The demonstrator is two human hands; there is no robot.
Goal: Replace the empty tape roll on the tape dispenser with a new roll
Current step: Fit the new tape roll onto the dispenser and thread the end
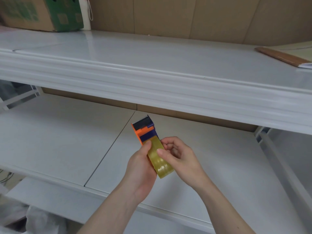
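An orange and dark blue tape dispenser (144, 130) is held above the lower white shelf (59, 141), its black cutter end pointing away from me. A roll of yellowish clear tape (160, 163) sits in the dispenser's near end. My left hand (141, 171) grips the dispenser and roll from the left, thumb along the top edge. My right hand (179, 157) is at the roll's right side, with thumb and fingertips pinching at the tape surface. No empty roll is in view.
The upper white shelf (152, 65) juts out above and behind the hands. A green and brown cardboard box (42, 14) stands at its far left, and a flat brown-edged board (283, 57) lies at its right. Crumpled plastic bags (33, 218) lie at the bottom left.
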